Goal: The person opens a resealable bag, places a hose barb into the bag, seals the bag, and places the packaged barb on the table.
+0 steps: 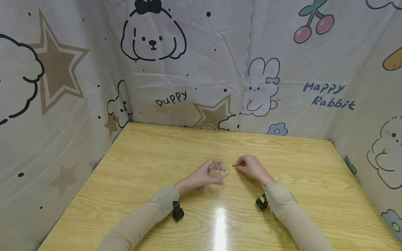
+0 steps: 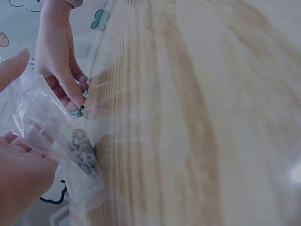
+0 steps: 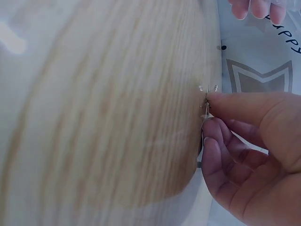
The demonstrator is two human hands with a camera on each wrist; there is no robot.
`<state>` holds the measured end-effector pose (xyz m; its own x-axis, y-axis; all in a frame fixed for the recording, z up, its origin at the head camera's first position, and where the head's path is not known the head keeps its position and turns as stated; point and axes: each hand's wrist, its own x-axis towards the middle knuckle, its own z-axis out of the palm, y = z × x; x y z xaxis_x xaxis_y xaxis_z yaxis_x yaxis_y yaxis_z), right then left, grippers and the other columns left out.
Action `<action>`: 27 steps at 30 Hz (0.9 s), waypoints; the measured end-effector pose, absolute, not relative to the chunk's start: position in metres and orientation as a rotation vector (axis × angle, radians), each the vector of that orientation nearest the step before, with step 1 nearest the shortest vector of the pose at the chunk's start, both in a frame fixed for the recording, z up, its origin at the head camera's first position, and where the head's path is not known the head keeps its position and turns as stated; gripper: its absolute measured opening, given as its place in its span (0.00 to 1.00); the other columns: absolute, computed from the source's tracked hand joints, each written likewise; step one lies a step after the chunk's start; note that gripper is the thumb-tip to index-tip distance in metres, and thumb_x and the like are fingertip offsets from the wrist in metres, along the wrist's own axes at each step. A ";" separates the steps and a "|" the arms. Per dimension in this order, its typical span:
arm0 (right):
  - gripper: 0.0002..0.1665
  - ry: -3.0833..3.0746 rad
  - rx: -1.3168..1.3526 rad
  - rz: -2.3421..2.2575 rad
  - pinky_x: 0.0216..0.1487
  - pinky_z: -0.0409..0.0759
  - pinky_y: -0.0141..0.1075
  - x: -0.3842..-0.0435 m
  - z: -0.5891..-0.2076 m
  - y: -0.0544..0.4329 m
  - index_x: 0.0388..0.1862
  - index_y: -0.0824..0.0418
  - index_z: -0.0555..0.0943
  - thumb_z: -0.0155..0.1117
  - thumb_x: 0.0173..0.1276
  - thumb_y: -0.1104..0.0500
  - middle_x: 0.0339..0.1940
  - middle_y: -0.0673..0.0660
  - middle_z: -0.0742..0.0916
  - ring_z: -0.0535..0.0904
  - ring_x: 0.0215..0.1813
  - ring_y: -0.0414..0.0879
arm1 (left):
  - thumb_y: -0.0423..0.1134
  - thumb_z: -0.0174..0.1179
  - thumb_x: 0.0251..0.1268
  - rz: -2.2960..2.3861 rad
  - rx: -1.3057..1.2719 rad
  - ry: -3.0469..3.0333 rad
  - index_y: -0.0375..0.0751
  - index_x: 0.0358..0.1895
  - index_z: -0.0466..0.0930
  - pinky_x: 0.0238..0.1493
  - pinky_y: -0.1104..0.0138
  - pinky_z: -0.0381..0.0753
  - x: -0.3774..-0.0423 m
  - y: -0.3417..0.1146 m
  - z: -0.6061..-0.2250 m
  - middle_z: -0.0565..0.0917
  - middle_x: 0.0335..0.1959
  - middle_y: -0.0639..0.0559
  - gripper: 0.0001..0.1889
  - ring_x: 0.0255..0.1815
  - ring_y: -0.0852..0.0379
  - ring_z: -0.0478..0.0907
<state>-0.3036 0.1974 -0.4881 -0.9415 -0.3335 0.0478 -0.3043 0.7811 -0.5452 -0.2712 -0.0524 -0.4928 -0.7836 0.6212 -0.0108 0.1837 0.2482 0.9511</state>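
Note:
My left hand [image 1: 202, 176] grips a clear plastic bag [image 1: 220, 170], its thumb and fingers spread around the bag's mouth. In the left wrist view, small metal pieces [image 2: 83, 149] lie in the lower part of the bag [image 2: 40, 101]. My right hand [image 1: 252, 168] is just right of the bag. Between thumb and fingertips it pinches a small metal piece [image 1: 233, 165], possibly a screw. The right wrist view shows that piece [image 3: 207, 106] at the fingertips, partly hidden by them; its exact kind is too small to tell.
Both hands are over a light wood-grain table [image 1: 150, 150]. A printed fabric curtain [image 1: 201, 69] with cartoon animals stands along its back and sides. Black wrist cameras, left [image 1: 177, 211] and right [image 1: 262, 202], are strapped near the sleeve cuffs. Light glares off the table's front middle.

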 end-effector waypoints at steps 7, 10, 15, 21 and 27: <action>0.05 2.912 -0.534 -0.886 0.35 0.77 0.29 -0.304 -0.487 0.196 0.31 0.62 0.84 0.71 0.64 0.61 0.30 0.55 0.87 0.78 0.31 0.40 | 0.42 0.70 0.62 1.543 0.730 2.152 0.48 0.68 0.65 0.77 0.43 0.57 -0.272 -0.053 -0.493 0.78 0.61 0.51 0.32 0.72 0.50 0.66; 0.04 2.908 -0.545 -0.889 0.35 0.76 0.28 -0.304 -0.488 0.197 0.32 0.63 0.84 0.69 0.64 0.62 0.30 0.55 0.87 0.78 0.32 0.40 | 0.42 0.70 0.62 1.545 0.732 2.150 0.48 0.67 0.65 0.76 0.43 0.58 -0.271 -0.053 -0.492 0.78 0.61 0.51 0.32 0.71 0.50 0.67; 0.04 2.909 -0.556 -0.878 0.36 0.77 0.29 -0.304 -0.489 0.199 0.32 0.63 0.85 0.68 0.65 0.63 0.30 0.55 0.87 0.78 0.32 0.40 | 0.39 0.69 0.62 1.555 0.737 2.143 0.47 0.66 0.65 0.77 0.44 0.58 -0.270 -0.053 -0.490 0.79 0.61 0.50 0.31 0.70 0.50 0.69; 0.05 2.909 -0.588 -0.941 0.35 0.76 0.28 -0.299 -0.483 0.201 0.34 0.62 0.86 0.66 0.67 0.61 0.31 0.54 0.88 0.77 0.32 0.39 | 0.37 0.69 0.62 1.585 0.727 2.117 0.47 0.66 0.65 0.77 0.44 0.58 -0.270 -0.052 -0.491 0.78 0.62 0.48 0.31 0.70 0.50 0.69; 0.04 2.904 -0.652 -1.081 0.37 0.78 0.26 -0.287 -0.462 0.194 0.37 0.60 0.86 0.66 0.68 0.60 0.34 0.54 0.88 0.79 0.35 0.39 | 0.38 0.69 0.62 1.605 0.734 2.103 0.46 0.66 0.65 0.76 0.44 0.58 -0.270 -0.053 -0.492 0.78 0.61 0.48 0.31 0.68 0.49 0.70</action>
<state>-0.2875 0.1940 -0.4618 -0.9148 -0.3695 0.1633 -0.3863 0.6819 -0.6211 -0.2704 -0.0527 -0.4922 -0.7852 0.6193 0.0053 0.1684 0.2053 0.9641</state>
